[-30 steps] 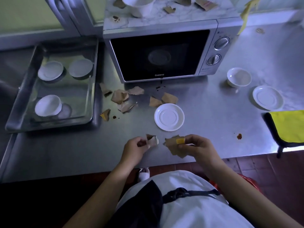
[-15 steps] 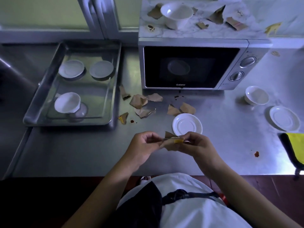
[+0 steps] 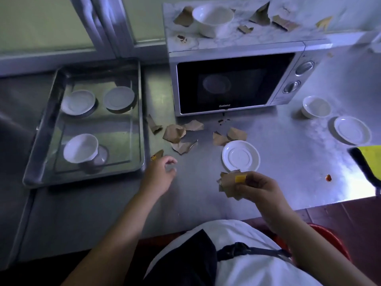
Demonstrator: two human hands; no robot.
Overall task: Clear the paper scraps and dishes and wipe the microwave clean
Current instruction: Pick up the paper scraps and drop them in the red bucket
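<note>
My right hand (image 3: 258, 189) grips a bunch of brown paper scraps (image 3: 227, 181) above the steel counter's front. Empty, with loosely spread fingers, my left hand (image 3: 159, 172) reaches toward a small scrap (image 3: 157, 155) beside the tray. Several more brown scraps (image 3: 175, 133) lie in front of the silver microwave (image 3: 233, 81). On the microwave's top stand a white bowl (image 3: 213, 18) and further scraps (image 3: 260, 17). A white saucer (image 3: 240, 156) sits near my right hand.
A steel tray (image 3: 142, 129) at left holds two saucers and a bowl. At right are a small bowl (image 3: 315, 107), another saucer (image 3: 351, 130) and a yellow cloth (image 3: 371, 155). Dark stains (image 3: 223, 121) and a red spot (image 3: 328, 178) mark the counter. A red bin (image 3: 329, 236) stands below.
My hands were together passing a scrap to the right hand. Now my left hand has let go and moved left toward the scrap by the tray; the right keeps the bunch.
</note>
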